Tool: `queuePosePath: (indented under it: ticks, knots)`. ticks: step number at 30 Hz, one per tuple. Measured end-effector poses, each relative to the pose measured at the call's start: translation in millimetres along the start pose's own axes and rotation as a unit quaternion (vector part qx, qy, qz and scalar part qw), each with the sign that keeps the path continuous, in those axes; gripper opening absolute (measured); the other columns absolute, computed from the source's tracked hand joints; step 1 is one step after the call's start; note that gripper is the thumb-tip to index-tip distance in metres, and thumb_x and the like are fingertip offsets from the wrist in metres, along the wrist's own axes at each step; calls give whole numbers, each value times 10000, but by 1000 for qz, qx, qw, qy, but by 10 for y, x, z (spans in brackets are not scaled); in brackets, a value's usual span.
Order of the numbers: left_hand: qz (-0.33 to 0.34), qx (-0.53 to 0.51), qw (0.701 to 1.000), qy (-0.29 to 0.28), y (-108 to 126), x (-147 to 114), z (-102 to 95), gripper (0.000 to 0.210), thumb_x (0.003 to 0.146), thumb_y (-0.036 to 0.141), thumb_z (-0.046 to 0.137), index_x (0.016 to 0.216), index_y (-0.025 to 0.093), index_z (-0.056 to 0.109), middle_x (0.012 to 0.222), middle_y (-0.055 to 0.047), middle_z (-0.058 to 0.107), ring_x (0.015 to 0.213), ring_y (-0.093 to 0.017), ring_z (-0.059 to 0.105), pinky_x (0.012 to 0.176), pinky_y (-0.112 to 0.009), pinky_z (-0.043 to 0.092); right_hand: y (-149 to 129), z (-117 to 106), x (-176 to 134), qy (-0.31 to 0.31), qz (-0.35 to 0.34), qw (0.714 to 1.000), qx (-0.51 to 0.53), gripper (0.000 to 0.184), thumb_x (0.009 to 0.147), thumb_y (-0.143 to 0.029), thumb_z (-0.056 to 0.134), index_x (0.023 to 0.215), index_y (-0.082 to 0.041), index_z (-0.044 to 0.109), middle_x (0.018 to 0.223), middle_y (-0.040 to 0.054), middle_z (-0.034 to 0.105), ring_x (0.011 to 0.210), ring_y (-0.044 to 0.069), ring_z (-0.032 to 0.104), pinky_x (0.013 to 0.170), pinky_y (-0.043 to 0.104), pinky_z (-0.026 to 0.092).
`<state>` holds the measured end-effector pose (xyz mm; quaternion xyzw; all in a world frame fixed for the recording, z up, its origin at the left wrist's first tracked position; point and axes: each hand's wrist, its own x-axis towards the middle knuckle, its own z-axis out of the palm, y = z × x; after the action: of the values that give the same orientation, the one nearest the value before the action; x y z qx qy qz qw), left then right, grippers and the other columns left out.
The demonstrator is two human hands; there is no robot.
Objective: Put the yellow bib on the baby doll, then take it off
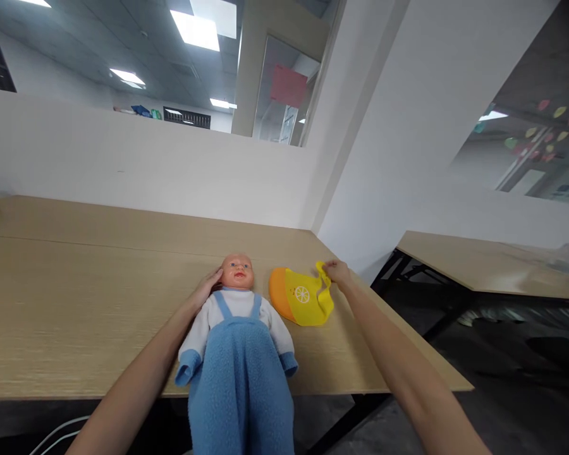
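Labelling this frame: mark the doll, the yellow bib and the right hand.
doll (239, 316), head view, on its white shirt chest.
yellow bib (308, 302), head view, on its yellow front.
right hand (337, 273), head view, on the knuckles.

Table (76, 303) left of doll (239, 341) wide open. Narrow gap between doll and bib (301, 297). White wall (146, 170) blocks the back; table edge just right of bib.

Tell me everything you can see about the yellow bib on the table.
The bib is yellow with an orange catch pocket along its left edge and a small lemon-slice print near the middle. It looks like soft, smooth silicone. It lies flat on the wooden table, just right of the doll's head and apart from it. Its neck strap curls up at the far right corner, where the right hand pinches it.
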<state>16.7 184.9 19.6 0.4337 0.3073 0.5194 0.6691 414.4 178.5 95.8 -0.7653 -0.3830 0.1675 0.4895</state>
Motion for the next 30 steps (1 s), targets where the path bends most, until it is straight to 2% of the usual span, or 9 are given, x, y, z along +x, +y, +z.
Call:
queuePosePath:
  ticks: [5,10,13,16,20,23,26,28,30]
  knots:
    - [9,9,1000,2,43,-68,46,483,712,453,698,1115,191,648,1234,-102,615,1105,-255,590,882,-317,480,636,-168,77,-7,58,998,-7,94,683,-141,612,761,-144,561,463,2,544,397,138,520,414,229,406]
    - [2,16,1000,7,101,-106,103,483,715,453,688,1115,186,647,1205,-103,634,1065,-247,615,871,-315,486,1021,-508,50,0,66,997,24,132,710,-182,584,837,-171,551,598,46,635,509,167,612,470,238,471]
    - [7,15,1000,13,96,-98,102,489,689,437,709,1106,189,652,1186,-96,646,1057,-247,617,864,-317,488,1183,-631,5,21,49,998,24,214,702,-216,606,907,-162,578,692,74,659,583,182,636,496,240,487]
    - [20,25,999,17,72,-82,72,502,682,434,712,1117,192,646,1198,-90,639,1071,-246,608,871,-315,481,1295,-657,-20,42,18,999,10,368,723,-248,591,1075,-143,565,857,108,679,721,191,662,584,240,518]
    - [19,35,999,1,54,-66,38,558,691,449,705,1167,173,614,1195,-107,638,1080,-255,601,881,-334,478,1383,-610,-81,65,-24,997,-40,472,741,-206,533,1199,-90,522,1079,153,636,952,204,635,811,274,512]
    - [15,40,999,-3,57,-65,38,554,704,454,694,1177,179,606,1195,-105,638,1095,-256,593,885,-332,478,1399,-567,-150,49,-60,992,-104,443,706,-198,568,1142,-119,590,1145,140,613,1020,241,602,930,357,457]
    - [19,49,999,-9,64,-76,48,527,735,456,666,1187,192,601,1208,-97,632,1102,-251,590,899,-329,473,1382,-534,-198,14,-96,982,-164,297,696,-185,586,978,-154,674,1265,116,556,1123,265,545,1023,372,373]
    - [22,54,998,-8,66,-83,51,512,738,458,663,1179,202,609,1202,-91,637,1088,-249,599,905,-327,472,1365,-521,-210,-5,-104,975,-195,263,716,-170,564,946,-146,690,1237,130,578,1138,277,536,1029,371,361]
    - [21,59,998,-7,62,-82,46,525,732,464,667,1186,207,607,1202,-93,637,1081,-254,603,919,-339,467,1352,-517,-211,-19,-104,970,-218,310,748,-171,532,1018,-132,678,1154,146,625,1106,282,558,999,375,386]
